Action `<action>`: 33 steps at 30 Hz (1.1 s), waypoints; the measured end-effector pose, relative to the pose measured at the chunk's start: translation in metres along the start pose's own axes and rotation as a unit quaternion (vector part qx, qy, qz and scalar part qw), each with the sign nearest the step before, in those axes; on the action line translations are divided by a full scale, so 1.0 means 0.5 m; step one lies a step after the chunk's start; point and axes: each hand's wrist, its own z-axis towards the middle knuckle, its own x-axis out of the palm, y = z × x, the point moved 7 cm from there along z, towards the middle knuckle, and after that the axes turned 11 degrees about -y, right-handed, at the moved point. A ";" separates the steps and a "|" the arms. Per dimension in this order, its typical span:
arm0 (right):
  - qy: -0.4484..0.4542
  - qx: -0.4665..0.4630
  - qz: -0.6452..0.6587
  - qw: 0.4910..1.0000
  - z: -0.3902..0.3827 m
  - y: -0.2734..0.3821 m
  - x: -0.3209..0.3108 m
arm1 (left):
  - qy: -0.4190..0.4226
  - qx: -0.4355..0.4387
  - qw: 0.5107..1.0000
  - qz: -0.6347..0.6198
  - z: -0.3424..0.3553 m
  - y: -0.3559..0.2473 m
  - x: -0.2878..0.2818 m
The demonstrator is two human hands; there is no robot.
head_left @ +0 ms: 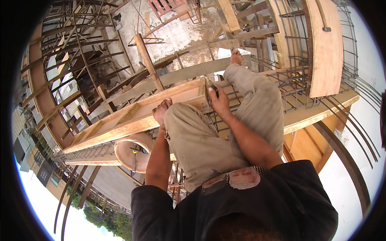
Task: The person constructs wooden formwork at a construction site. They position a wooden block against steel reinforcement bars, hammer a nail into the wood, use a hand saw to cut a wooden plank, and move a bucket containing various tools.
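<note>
I sit with bent legs on rebar and timber. A long shallow wooden formwork panel (106,138) lies in front of me, its near end by my right knee. My left hand (162,110) rests on its upper edge beside my knee, fingers curled over the wood. At the panel's near end, my right hand (219,100) is closed around a dark-handled tool (211,85) with a thin metal part pointing away from me. The thin part appears edge-on, so its kind is unclear.
A round tan tub (132,154) holding a yellow-handled tool (135,151) stands left of my left forearm. At upper right, a hammer (325,20) lies on a plywood board (327,56). Rebar (295,84) runs underneath. Beyond the timber scaffolding, a floor (177,36) lies far below.
</note>
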 end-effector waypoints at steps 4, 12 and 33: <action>0.038 -0.026 -0.111 0.993 -0.041 0.081 -0.018 | 0.045 0.011 0.991 -0.129 -0.009 0.019 -0.015; 0.063 -0.022 -0.095 0.993 -0.032 0.092 -0.010 | 0.128 -0.169 0.828 -0.519 0.104 0.030 -0.097; 0.129 0.034 -0.103 0.986 0.000 0.092 -0.007 | 0.488 0.141 0.801 -0.318 0.063 -0.390 0.066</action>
